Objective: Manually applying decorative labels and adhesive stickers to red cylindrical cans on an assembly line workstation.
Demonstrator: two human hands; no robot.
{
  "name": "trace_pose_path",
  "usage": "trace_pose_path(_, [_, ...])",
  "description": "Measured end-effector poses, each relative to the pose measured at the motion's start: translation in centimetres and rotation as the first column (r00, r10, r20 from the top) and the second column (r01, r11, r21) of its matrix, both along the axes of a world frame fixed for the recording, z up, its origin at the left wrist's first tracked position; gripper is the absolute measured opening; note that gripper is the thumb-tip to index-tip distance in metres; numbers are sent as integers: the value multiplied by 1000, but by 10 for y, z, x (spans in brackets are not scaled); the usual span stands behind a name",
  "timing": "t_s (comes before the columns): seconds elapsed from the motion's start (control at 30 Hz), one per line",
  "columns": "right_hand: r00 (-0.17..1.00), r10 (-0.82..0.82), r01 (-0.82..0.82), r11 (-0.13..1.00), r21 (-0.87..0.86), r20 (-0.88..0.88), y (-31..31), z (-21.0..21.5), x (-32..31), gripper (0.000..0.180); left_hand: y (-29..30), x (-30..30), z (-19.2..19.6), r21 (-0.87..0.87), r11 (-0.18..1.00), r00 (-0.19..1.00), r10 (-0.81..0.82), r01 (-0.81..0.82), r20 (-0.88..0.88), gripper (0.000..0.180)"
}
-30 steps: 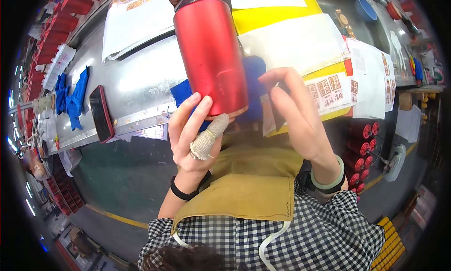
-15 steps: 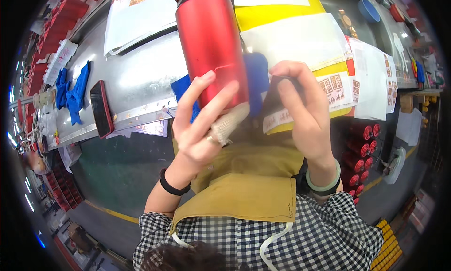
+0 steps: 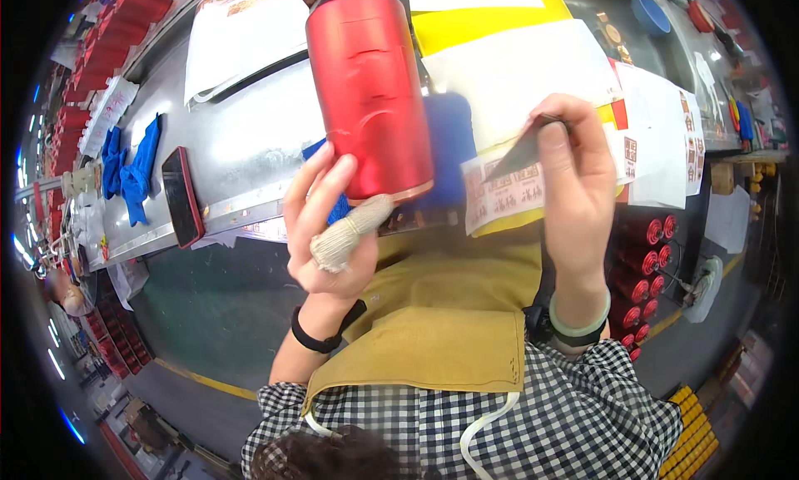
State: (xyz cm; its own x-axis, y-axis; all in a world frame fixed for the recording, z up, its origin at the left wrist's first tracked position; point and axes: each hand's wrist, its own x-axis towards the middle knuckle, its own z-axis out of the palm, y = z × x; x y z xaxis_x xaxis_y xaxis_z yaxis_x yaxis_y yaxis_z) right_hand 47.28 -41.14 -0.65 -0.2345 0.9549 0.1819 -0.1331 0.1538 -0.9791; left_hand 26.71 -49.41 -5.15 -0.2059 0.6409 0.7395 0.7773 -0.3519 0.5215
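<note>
A shiny red cylinder (image 3: 372, 93), like a canister or bottle, stretches away from me over the metal bench. It looks set into a dark piece at its far end. My left hand (image 3: 327, 222) is at its near left, fingers curled along the side and a finger in a beige cloth cover at the near rim. A thin dark grey flat piece, like a scraper (image 3: 520, 151), is pinched between thumb and fingers of my right hand (image 3: 574, 176). Beneath it lies a strip of clear labels with brown print (image 3: 491, 201).
White sheets (image 3: 524, 76) and yellow sheets lie behind the labels. A blue pad (image 3: 449, 147) sits right of the cylinder. Along the left are a phone (image 3: 181, 195) and blue cloth pieces (image 3: 137, 172). Stacked red cylinders (image 3: 637, 280) stand low on the right; a blue bowl (image 3: 651, 14) is far right.
The cylinder has turned, bringing outlined patches on its surface into sight. My left hand has slid toward its near left edge. My right hand has moved right, tilting the dark piece and uncovering more labels.
</note>
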Motion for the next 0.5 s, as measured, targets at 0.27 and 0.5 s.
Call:
trace_pose_path(0.27, [998, -49, 48, 999, -24, -49, -3, 3, -9, 17, 9, 2, 21, -153, 981, 947, -160, 121, -279, 23])
trace_pose_path(0.5, [987, -163, 163, 986, -17, -4, 3, -4, 6, 18, -4, 6, 10, -28, 1000, 978, 0, -6, -207, 30])
